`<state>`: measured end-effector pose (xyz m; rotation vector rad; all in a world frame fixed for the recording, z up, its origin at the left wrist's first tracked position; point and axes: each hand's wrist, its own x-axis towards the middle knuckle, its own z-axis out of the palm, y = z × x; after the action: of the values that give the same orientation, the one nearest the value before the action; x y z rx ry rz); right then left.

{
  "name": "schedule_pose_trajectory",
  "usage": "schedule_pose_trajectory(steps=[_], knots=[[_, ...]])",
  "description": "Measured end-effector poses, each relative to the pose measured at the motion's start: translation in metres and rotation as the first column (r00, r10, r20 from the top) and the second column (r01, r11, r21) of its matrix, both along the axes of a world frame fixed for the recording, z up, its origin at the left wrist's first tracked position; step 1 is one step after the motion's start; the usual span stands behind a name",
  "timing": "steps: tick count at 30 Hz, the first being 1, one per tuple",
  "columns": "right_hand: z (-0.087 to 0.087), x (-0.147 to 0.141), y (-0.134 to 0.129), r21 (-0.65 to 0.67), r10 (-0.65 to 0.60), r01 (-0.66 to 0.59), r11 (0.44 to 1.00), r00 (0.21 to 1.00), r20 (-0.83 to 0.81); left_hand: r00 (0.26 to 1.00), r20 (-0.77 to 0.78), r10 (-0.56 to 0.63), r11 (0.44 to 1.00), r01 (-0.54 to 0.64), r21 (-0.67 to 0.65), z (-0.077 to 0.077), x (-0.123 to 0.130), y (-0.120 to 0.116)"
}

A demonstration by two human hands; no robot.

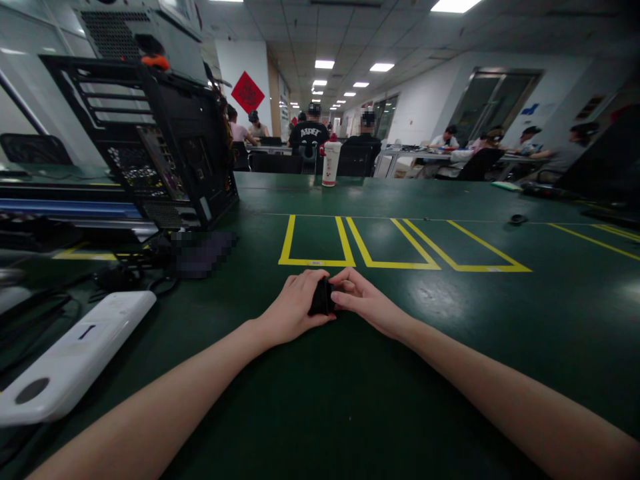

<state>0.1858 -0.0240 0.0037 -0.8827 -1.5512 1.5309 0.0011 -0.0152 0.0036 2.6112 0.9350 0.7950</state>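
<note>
A small black object (321,298) is between my two hands, just above or on the green table (345,393); its kind is not clear. My left hand (296,303) wraps round its left side, with the thumb beneath and the fingers over the top. From the right, my right hand (363,300) grips its edge with bent fingers and thumb. Much of the object is hidden behind the fingers.
Yellow tape outlines (320,262) mark the table ahead. At left stand an open black computer case (195,160), a white device (80,353) and dark cables. A white cup (330,163) stands at the far edge. A small black item (518,219) lies right. Several people sit beyond.
</note>
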Motion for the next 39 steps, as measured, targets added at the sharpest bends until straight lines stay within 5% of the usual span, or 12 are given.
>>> schedule_pose_trajectory(steps=[12, 19, 30, 39], knots=[[-0.005, 0.000, 0.002, -0.033, -0.173, 0.173, 0.984, 0.985, 0.002, 1.000, 0.002, 0.011, 1.000, -0.011, 0.010, -0.002, 0.000, 0.001], [-0.001, -0.003, 0.005, -0.010, -0.073, 0.074, 0.997, 0.996, 0.051, 1.000, -0.007, -0.002, 1.000, 0.002, 0.014, -0.001, 0.000, 0.000], [0.003, -0.008, -0.005, -0.127, -0.124, 0.124, 0.984, 0.992, 0.009, 1.000, -0.031, 0.002, 0.998, 0.000, 0.063, -0.003, 0.000, 0.000], [-0.004, -0.009, -0.007, 0.138, -0.114, 0.095, 0.986, 0.983, 0.141, 1.000, -0.018, -0.018, 1.000, 0.018, 0.023, 0.002, -0.001, -0.001]])
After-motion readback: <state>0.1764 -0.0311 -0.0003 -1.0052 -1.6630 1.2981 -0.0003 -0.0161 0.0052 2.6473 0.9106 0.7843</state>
